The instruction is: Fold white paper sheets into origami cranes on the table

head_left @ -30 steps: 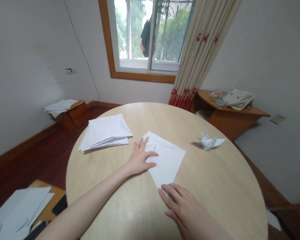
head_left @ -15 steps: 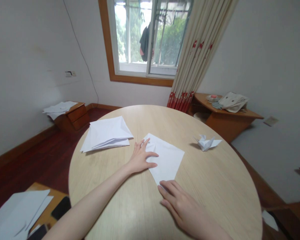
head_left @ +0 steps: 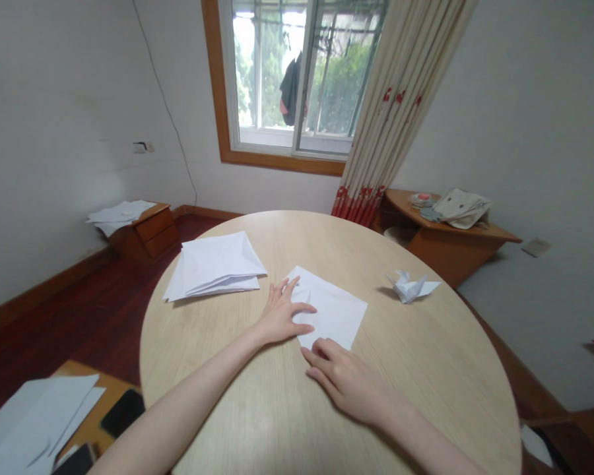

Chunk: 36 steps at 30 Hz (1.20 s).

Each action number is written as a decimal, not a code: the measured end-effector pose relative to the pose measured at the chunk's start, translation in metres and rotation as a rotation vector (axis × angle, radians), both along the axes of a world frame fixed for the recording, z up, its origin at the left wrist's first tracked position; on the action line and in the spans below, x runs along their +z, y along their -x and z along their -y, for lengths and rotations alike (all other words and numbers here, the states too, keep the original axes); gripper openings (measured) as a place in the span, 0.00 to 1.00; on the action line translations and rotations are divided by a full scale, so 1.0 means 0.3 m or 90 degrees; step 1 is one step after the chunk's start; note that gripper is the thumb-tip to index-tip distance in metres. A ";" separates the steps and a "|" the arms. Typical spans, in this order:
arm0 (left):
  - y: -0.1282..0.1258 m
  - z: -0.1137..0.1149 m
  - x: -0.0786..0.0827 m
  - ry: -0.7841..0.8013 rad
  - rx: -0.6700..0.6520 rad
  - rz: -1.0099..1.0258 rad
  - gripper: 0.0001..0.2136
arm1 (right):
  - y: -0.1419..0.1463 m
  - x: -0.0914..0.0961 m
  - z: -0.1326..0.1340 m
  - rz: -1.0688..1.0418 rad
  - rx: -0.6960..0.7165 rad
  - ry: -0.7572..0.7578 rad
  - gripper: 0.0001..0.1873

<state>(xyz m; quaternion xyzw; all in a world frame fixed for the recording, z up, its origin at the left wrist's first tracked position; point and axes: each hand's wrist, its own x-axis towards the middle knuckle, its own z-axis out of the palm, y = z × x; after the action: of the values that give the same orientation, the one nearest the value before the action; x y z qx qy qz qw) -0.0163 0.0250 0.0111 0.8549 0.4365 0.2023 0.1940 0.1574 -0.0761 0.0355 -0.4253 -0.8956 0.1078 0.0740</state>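
Note:
A white paper sheet (head_left: 334, 307) lies folded in the middle of the round light-wood table (head_left: 218, 376). My left hand (head_left: 282, 315) rests on its left edge, fingers spread and flat. My right hand (head_left: 344, 379) is pressing its fingertips on the sheet's lower edge, and the fingers hide the lower corner. To the left of my left hand is a stack of folded white paper (head_left: 215, 267). A small white paper crane (head_left: 410, 287) stands to the right, apart from both hands.
At lower left, a wooden surface (head_left: 82, 389) holds white sheets (head_left: 34, 422) and a black phone (head_left: 123, 413). A wooden cabinet (head_left: 143, 239) with papers stands by the far wall. A corner shelf (head_left: 450, 241) holds a cloth bag (head_left: 460, 208).
My right hand has slid up the sheet toward my left hand. The sheet's long lower point no longer shows below it. My left hand has stayed in place.

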 end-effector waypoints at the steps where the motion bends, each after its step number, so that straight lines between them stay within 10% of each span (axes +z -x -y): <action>1: 0.000 0.001 0.002 0.000 0.000 0.001 0.19 | 0.003 -0.002 -0.005 0.006 -0.003 0.000 0.13; 36: 0.036 -0.035 0.006 -0.001 -0.091 0.029 0.18 | 0.028 -0.030 -0.073 0.044 -0.023 0.060 0.21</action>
<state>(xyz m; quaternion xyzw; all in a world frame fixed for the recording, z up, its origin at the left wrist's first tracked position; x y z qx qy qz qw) -0.0272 0.0354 0.0129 0.8791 0.3700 0.2074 0.2174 0.1492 -0.0543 0.0263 -0.4476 -0.8838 0.1341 0.0247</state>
